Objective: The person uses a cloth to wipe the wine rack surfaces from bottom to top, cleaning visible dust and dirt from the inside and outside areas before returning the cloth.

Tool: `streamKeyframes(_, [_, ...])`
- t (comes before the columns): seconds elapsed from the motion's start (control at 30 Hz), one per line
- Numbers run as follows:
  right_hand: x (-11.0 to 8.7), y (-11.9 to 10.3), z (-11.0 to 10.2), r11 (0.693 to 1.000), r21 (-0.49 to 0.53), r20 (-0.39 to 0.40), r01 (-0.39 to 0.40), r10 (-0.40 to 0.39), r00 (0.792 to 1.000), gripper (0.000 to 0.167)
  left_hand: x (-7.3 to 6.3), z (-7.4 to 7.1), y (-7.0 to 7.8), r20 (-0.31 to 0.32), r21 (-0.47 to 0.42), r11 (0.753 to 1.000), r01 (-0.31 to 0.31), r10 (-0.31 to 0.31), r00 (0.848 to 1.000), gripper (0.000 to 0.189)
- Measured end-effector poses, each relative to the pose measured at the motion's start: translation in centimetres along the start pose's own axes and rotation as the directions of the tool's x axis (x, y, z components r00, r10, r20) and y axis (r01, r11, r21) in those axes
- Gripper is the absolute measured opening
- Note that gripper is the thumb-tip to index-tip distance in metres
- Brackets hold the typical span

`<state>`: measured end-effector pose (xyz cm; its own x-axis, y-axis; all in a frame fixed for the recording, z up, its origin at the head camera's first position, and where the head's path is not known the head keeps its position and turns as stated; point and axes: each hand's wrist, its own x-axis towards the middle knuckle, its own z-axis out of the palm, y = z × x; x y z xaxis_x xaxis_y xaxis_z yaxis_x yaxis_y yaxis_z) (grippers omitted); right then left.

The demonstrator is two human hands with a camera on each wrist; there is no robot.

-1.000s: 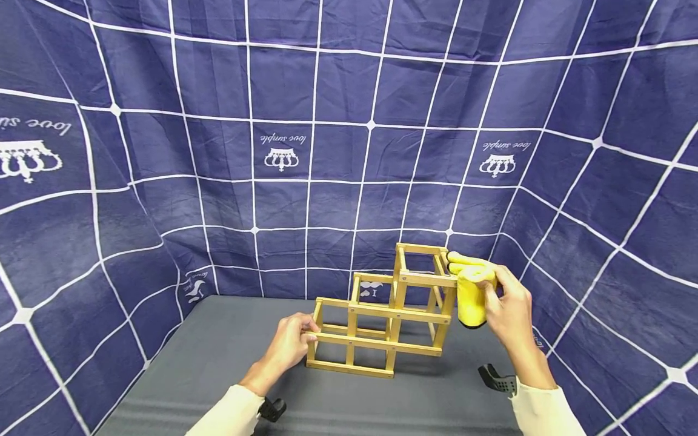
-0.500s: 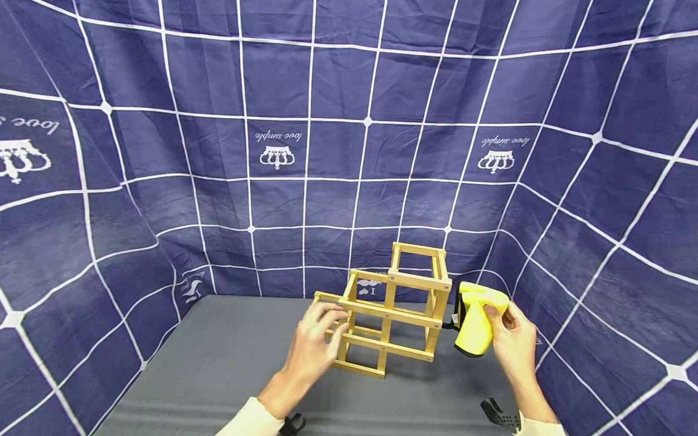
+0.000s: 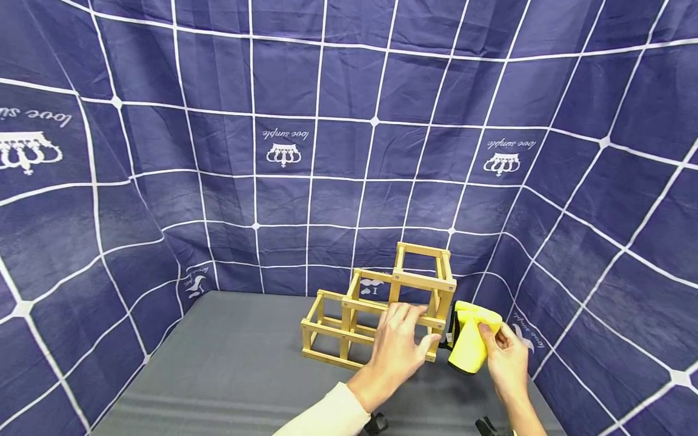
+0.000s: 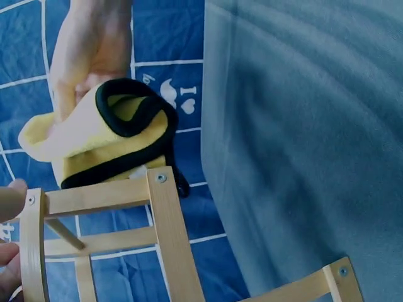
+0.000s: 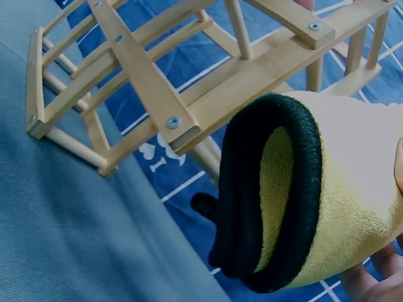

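My right hand [image 3: 507, 363] pinches a folded yellow cloth with black edging [image 3: 472, 336], held just off the right end of a stepped wooden rack [image 3: 322, 330]. The right wrist view shows the cloth's [image 5: 352, 157] dark, looped edge close to the rack's bars [image 5: 151, 88]. Over the front of the rack's right half, my left hand [image 3: 395, 345] has its fingers forward and its thumb spread. In the left wrist view, left fingertips [image 4: 11, 201] lie beside a rack post [image 4: 33, 245]; contact is unclear.
The rack stands on a grey-covered table [image 3: 229, 363]. A blue curtain with white grid lines [image 3: 338, 151] hangs behind and on both sides. Black wrist straps [image 3: 376, 422] show at the lower edge.
My left hand has left the rack's lower left end and moved right to its taller part. The right hand has lowered the cloth from the top right corner to beside the rack.
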<state>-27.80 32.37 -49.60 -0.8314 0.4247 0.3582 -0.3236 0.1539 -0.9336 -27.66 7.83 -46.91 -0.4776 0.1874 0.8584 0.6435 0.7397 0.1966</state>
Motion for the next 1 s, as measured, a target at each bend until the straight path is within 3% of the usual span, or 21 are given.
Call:
streamKeyframes(0.13, [-0.5, 0.5, -0.1, 1.0, -0.024, 0.0, -0.017, 0.017, 1.0, 0.045, 0.0, 0.4, 0.1, -0.033, 0.06, 0.998, 0.018, -0.016, 0.999, 0.057])
streamKeyframes(0.3, [-1.0, 1.0, -0.1, 0.999, -0.004, 0.023, -0.042, 0.042, 0.999, 0.046, -0.6, -0.3, -0.6, -0.037, 0.102, 0.993, 0.058, -0.054, 0.998, 0.051])
streamKeyframes(0.57, [-1.5, 1.1, 0.3, 0.996, 0.032, 0.079, -0.077, 0.075, 0.994, 0.053, -1.5, -3.7, -2.0, 0.008, 0.05, 0.996, 0.075, -0.076, 0.997, 0.038])
streamKeyframes(0.67, [-1.7, 1.0, 0.4, 0.994, 0.062, 0.104, -0.093, 0.086, 0.991, 0.055, -1.8, -5.4, -2.2, 0.048, 0.05, 0.99, 0.132, -0.135, 0.99, 0.037])
streamKeyframes(0.83, [-1.9, 1.0, 0.3, 0.99, 0.085, 0.131, -0.112, 0.101, 0.986, 0.06, -2.6, -7.6, -2.5, 0.109, 0.023, 0.968, 0.25, -0.251, 0.962, 0.037])
streamKeyframes(1.0, [-2.2, 0.9, 0.7, 0.981, 0.158, 0.155, -0.113, 0.088, 0.984, 0.053, -2.9, -9.1, -3.6, 0.131, -0.093, 0.96, 0.265, -0.252, 0.959, 0.034])
